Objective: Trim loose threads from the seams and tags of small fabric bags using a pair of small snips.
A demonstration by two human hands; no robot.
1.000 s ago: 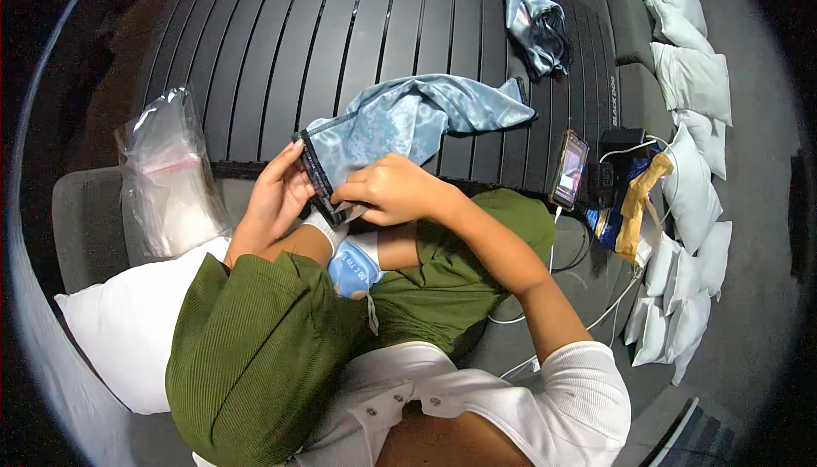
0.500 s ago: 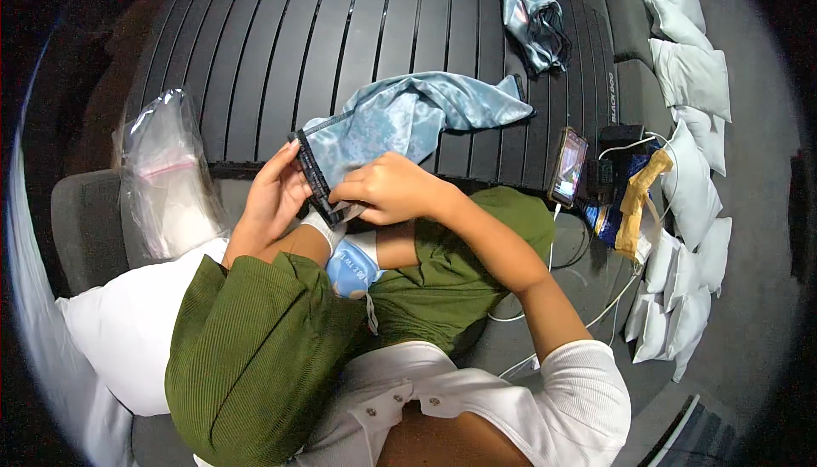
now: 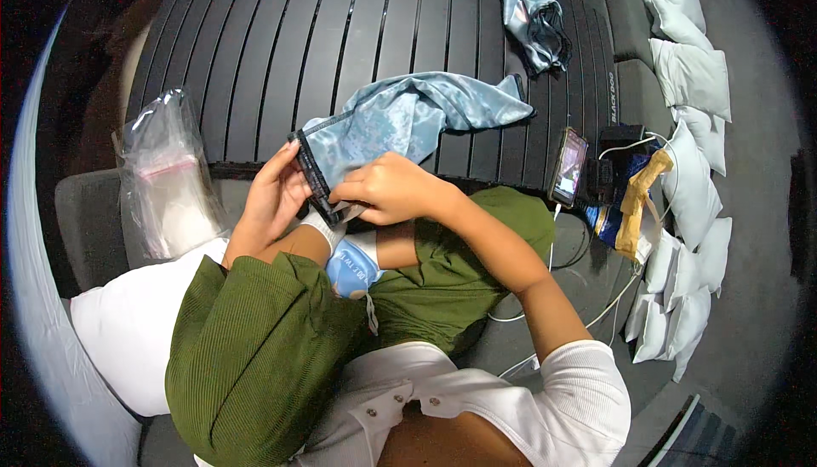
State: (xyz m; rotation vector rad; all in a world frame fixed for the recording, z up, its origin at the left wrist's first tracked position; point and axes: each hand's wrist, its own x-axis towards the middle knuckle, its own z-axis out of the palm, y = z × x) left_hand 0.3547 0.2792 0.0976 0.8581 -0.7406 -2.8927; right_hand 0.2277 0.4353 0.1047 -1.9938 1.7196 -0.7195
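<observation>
A light blue, shiny cloth (image 3: pixel 383 118) with a black stitched edge lies partly on the slatted table, its far end tapering to the right. My left hand (image 3: pixel 277 199) holds the left end of its black edge, thumb on top and fingers curled behind. Close beside it, my right hand (image 3: pixel 387 190) is closed in a pinch on the lower part of the same edge, a small pale bit showing under its fingertips. Just below the hands, between my crossed legs, are a white sock (image 3: pixel 325 230) and a small light blue printed thing (image 3: pixel 353 269) with a white loop.
The black slatted table (image 3: pixel 255 58) bears another folded light blue cloth (image 3: pixel 534 22) at the far right. A phone (image 3: pixel 568 167) stands at its edge by cables and a blue-and-yellow packet (image 3: pixel 634 207). Clear plastic bags (image 3: pixel 170 177) lie left; white cushions (image 3: pixel 694 75) line the right.
Both hands and the blue cloth stay nearly still. At the far left, the white sheet bulges further inward and the white pillow's visible outline has shifted slightly right.
</observation>
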